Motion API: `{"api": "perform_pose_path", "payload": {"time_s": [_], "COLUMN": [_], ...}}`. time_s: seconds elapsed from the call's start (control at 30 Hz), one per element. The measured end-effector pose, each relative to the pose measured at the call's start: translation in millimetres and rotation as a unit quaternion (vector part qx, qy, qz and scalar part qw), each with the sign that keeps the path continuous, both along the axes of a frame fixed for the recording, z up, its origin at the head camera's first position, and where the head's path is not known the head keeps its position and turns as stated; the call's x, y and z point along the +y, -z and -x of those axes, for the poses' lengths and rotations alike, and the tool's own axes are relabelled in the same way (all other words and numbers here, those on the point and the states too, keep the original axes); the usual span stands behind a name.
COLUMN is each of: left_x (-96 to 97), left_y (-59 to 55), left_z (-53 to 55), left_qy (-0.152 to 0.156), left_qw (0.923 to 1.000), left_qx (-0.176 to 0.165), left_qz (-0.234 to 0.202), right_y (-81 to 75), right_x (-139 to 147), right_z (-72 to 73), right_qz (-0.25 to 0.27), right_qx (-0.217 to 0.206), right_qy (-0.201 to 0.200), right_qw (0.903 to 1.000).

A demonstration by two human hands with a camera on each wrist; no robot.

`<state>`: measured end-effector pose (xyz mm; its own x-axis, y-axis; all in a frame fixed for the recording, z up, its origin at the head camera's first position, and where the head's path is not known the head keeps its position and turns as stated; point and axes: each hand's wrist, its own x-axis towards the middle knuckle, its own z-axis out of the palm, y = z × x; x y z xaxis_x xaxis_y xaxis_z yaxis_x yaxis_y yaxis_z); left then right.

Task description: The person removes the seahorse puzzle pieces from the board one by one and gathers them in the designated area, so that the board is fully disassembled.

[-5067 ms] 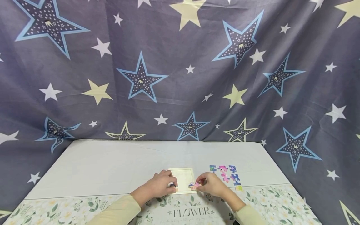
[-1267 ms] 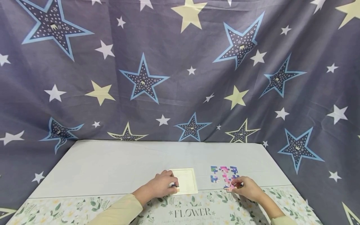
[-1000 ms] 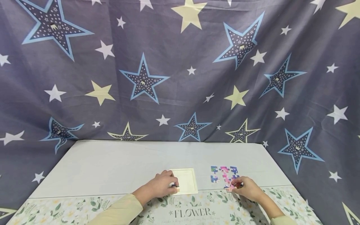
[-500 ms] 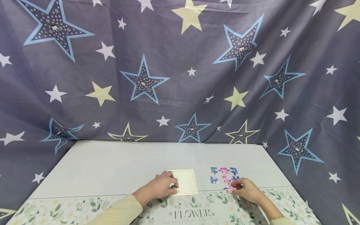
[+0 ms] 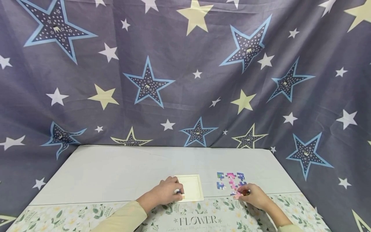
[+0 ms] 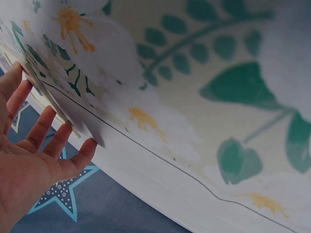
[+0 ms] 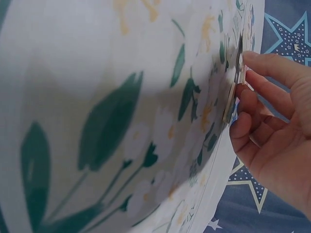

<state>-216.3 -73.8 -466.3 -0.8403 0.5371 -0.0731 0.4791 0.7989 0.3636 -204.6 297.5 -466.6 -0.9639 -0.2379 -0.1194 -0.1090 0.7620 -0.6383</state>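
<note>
In the head view, a shallow cream puzzle frame [image 5: 192, 187] lies at the middle of the table. My left hand [image 5: 166, 191] rests on its left side, fingers touching its edge. A small dark-and-orange puzzle piece [image 5: 182, 196] shows inside the frame beside that thumb. In the left wrist view, my spread fingertips meet the thin frame edge [image 6: 57, 109]. To the right, my right hand [image 5: 255, 195] pinches a pink puzzle piece [image 5: 236, 196] low over the table. In the right wrist view, my thumb and fingers hold a piece [image 7: 241, 68]; its face is mostly hidden.
Several pink and blue puzzle pieces [image 5: 230, 175] lie in loose rows right of the frame, partly covered by my right hand. A flowered cloth [image 5: 200, 222] covers the table's front. A star-patterned curtain [image 5: 162, 64] stands behind and at both sides.
Five seconds ago my right hand held a pink puzzle piece at the frame's front right corner; it has moved right to the loose pieces. During the last second both hands stay nearly still.
</note>
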Motion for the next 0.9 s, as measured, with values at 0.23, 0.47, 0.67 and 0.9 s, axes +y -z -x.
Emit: {"api": "perform_pose_path", "payload": {"time_s": [0.23,0.47,0.67,0.9], "left_x": [-0.4,-0.6,0.1,0.2], "left_y": [-0.8,-1.1,-1.7,-2.5], "left_z": [-0.3,-0.2,-1.1,-1.4], "left_qy": [0.001,0.0,0.001,-0.003], "left_qw": [1.0,1.0,1.0,0.9999], "left_qx": [-0.004,-0.004,-0.001,-0.001], "left_qz": [-0.004,-0.008,-0.006,-0.01], "right_y": [0.2,1.1,2.6,3.3], "right_x": [0.5,-1.0,-0.7,0.7], "right_z": [-0.4,-0.5,-0.5,0.4], "right_qz": [-0.002,-0.01,-0.009,0.0], "right_qx": [0.006,0.016,0.018,0.019], "right_qy": [-0.004,0.004,-0.003,-0.015], "right_qw": [1.0,0.9998,0.9998,0.9997]}}
